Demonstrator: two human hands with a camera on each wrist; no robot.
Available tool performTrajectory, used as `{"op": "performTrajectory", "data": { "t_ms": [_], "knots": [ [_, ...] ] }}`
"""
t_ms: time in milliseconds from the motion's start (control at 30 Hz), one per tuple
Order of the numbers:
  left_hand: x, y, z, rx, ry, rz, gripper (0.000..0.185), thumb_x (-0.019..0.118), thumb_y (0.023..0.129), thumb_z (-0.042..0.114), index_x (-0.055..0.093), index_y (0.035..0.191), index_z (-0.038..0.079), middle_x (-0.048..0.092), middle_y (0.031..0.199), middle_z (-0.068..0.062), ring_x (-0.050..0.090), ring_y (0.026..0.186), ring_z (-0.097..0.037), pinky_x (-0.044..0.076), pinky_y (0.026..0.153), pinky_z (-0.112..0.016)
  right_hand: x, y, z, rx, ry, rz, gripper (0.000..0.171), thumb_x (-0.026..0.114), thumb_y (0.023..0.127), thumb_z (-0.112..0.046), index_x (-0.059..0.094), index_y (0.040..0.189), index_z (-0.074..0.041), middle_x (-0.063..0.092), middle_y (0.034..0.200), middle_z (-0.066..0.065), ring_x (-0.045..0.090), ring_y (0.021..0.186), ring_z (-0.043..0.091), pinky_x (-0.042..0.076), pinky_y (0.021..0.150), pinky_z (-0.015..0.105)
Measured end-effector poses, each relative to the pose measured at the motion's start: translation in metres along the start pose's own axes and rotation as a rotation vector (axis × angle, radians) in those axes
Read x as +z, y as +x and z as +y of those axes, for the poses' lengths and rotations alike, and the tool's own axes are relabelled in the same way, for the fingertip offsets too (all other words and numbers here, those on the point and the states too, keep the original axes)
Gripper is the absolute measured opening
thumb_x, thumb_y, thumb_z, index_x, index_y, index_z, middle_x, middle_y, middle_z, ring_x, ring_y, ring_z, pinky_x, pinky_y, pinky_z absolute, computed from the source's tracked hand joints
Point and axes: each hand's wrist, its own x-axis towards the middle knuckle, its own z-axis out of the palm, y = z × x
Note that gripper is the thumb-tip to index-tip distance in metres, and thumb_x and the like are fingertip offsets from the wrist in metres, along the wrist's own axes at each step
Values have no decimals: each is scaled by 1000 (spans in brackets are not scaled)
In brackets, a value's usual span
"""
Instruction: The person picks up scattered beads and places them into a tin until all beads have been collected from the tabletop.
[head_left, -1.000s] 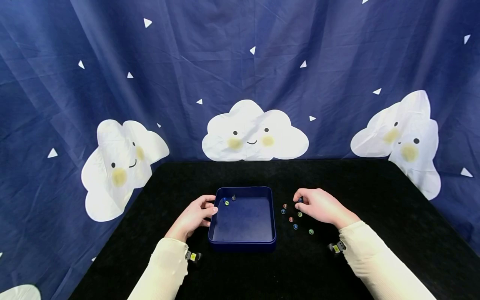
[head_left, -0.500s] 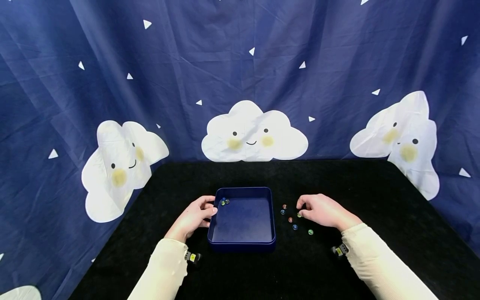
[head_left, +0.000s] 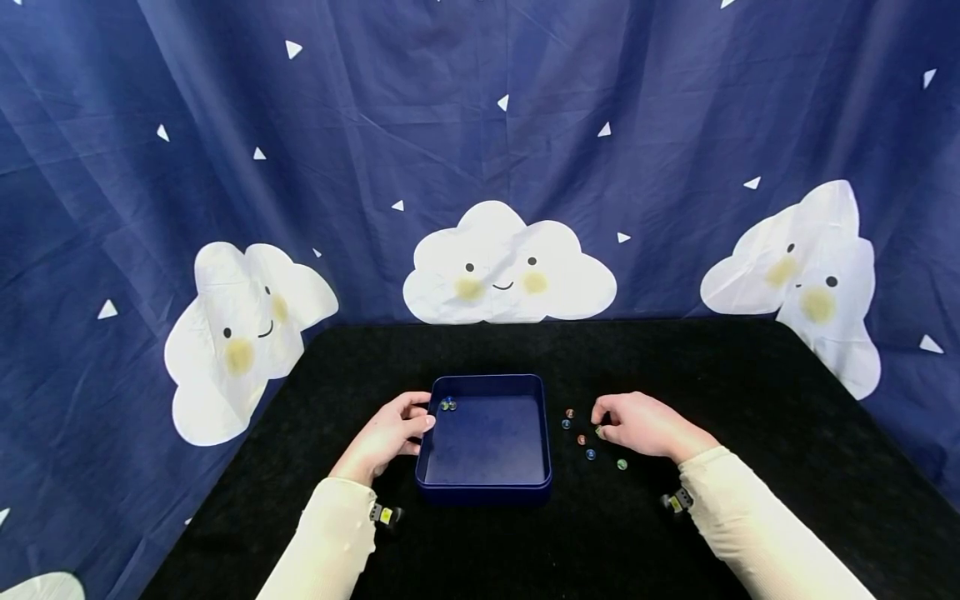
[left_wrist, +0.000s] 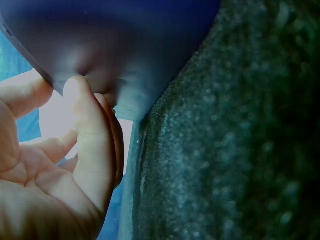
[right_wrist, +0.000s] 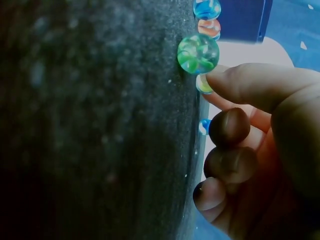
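Observation:
A shallow dark blue tray (head_left: 486,380) sits on the black table (head_left: 592,533). Two or three glass marbles (head_left: 447,405) lie in its far left corner. My left hand (head_left: 388,433) grips the tray's left wall, fingers curled against it in the left wrist view (left_wrist: 85,130). Right of the tray, several loose marbles (head_left: 581,439) lie scattered on the cloth. My right hand (head_left: 639,425) rests among them and pinches a yellow-green marble (right_wrist: 203,84) with thumb and forefinger. The other fingers are curled. A green marble (right_wrist: 198,53) lies just beside the thumb tip.
A blue curtain with white clouds (head_left: 510,262) hangs close behind and around the table. The black cloth stretches wide to the right and in front of the tray. Small trackers sit at both cuffs (head_left: 386,513).
My right hand has drawn back from the far marble towards me and settled on a marble nearer the group. One marble in the tray rolled left to join the others. The left hand has stayed put.

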Motion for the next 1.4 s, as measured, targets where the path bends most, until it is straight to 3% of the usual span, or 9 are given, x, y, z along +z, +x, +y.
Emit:
{"op": "performTrajectory", "data": {
  "t_ms": [500, 1400],
  "knots": [
    [2, 1, 1, -6, -14, -6, 49, 67, 96, 8, 52, 142, 4, 61, 110, -13, 64, 86, -24, 56, 65, -34, -4, -1, -6, -9, -24, 7, 14, 73, 86, -13, 65, 91, -24, 48, 63, -14, 46, 57, 4, 42, 61, 30],
    [1, -1, 1, -4, -20, -3, 48, 66, 96, 9, 52, 141, 3, 61, 108, -13, 64, 85, -25, 55, 64, -34, -12, 6, -32, -54, 19, 161, 10, 73, 90, -21, 68, 98, -25, 44, 61, -16, 44, 54, 2, 43, 59, 28]
  ]
}}
